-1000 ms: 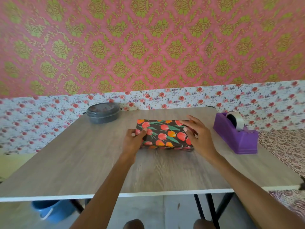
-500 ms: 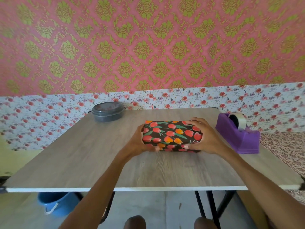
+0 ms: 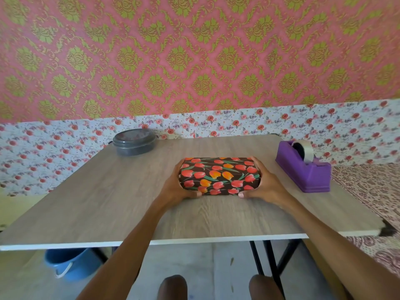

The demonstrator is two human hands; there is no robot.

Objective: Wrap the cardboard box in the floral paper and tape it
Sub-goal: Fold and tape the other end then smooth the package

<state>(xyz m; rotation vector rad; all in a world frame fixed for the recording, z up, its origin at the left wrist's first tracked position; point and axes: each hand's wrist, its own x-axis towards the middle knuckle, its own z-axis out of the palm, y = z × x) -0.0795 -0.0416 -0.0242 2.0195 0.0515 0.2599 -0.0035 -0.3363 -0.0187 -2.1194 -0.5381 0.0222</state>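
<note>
The box (image 3: 218, 175) sits between the two hands, over the middle of the table (image 3: 104, 204). It is fully covered in the floral paper (image 3: 229, 166), dark with red and orange tulips, and no bare cardboard shows. The left hand (image 3: 174, 187) grips the box's left end, with its palm against that end and its fingers curled round the far side. Its thumb (image 3: 194, 194) lies along the lower near edge. The right hand (image 3: 266, 185) clasps the right end in the same way, fingers wrapped over the far corner and thumb (image 3: 244, 194) pressed at the near bottom edge. The two thumbs point toward each other and are apart. The box's top face tips slightly toward the person. It cannot be told whether its underside rests on the table.

Beyond the right hand and to its right stands a purple tape dispenser (image 3: 303, 174), near that hand but not touching it. Its roll of clear tape (image 3: 305, 150) sits upright in the cradle. Far beyond the left hand, at the back of the table, is a grey lidded container (image 3: 134, 144), well apart from the box. Under the table, below and left of the left forearm, is a blue bucket (image 3: 71, 265).
</note>
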